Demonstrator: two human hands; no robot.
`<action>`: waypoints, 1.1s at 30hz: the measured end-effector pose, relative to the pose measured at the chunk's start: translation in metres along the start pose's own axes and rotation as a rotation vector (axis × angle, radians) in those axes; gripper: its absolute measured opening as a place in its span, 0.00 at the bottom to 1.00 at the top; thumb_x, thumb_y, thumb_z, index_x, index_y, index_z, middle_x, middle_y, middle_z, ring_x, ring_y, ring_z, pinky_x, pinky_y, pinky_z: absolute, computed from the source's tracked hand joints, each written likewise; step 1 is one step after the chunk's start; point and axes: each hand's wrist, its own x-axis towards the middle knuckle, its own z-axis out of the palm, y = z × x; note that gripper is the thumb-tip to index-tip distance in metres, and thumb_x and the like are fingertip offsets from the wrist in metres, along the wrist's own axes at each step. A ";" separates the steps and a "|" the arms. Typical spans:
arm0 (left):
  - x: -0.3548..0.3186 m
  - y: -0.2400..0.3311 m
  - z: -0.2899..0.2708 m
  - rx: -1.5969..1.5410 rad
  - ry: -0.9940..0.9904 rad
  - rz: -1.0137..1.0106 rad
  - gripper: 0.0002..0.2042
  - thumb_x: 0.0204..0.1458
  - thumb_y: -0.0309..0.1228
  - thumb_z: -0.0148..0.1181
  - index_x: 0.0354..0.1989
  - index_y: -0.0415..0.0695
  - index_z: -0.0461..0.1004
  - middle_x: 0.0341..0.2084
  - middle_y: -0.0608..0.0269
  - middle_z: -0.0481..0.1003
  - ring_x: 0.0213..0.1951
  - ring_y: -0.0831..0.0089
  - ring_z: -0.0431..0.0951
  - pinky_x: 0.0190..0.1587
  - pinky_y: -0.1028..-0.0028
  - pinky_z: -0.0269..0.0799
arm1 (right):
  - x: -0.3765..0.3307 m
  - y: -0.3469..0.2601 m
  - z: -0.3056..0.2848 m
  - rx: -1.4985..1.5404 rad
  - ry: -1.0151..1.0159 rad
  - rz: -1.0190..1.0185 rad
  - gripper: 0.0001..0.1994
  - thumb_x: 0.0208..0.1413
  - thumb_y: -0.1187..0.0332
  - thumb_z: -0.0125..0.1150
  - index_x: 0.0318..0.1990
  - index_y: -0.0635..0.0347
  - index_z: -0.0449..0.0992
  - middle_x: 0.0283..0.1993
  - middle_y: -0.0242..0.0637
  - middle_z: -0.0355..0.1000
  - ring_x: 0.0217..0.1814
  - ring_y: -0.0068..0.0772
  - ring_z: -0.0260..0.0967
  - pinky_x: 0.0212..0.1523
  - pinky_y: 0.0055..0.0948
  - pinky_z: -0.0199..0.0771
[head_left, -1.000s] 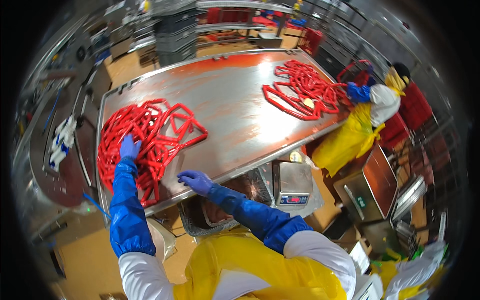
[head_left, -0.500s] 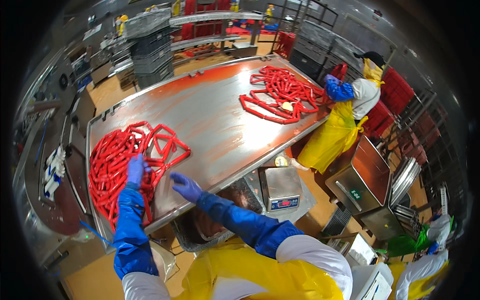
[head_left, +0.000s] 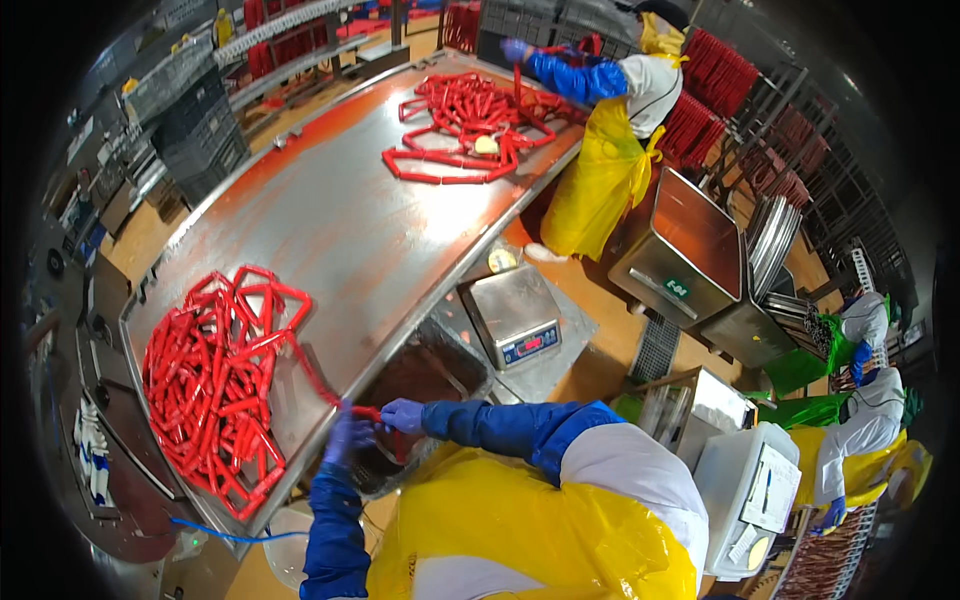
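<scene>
A heap of red linked sausages lies at the near left end of the metal table. From it a strand runs over the near table edge to my hands. My left hand, in a purple glove, is closed round that strand just off the edge. Close beside it, my right hand grips the same strand, a short red length showing between the two. Part of the strand hangs under my right hand above a dark tub. The fingers of both hands are partly blurred.
A second heap of red sausages lies at the table's far end, where a co-worker in a yellow apron handles a strand. A scale stands right of the tub, near a steel bin. Stacked grey crates stand beyond the table.
Both hands have come from the heap and table edge to close together over the tub, drawing a sausage strand along. The view has turned, so the table sits further left.
</scene>
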 end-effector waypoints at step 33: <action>-0.029 -0.105 0.068 0.888 0.001 0.155 0.23 0.64 0.43 0.44 0.39 0.37 0.82 0.33 0.51 0.83 0.27 0.62 0.84 0.36 0.63 0.80 | -0.144 -0.045 -0.049 -0.347 -0.494 0.045 0.18 0.59 0.55 0.58 0.42 0.65 0.77 0.32 0.52 0.74 0.36 0.43 0.77 0.43 0.39 0.74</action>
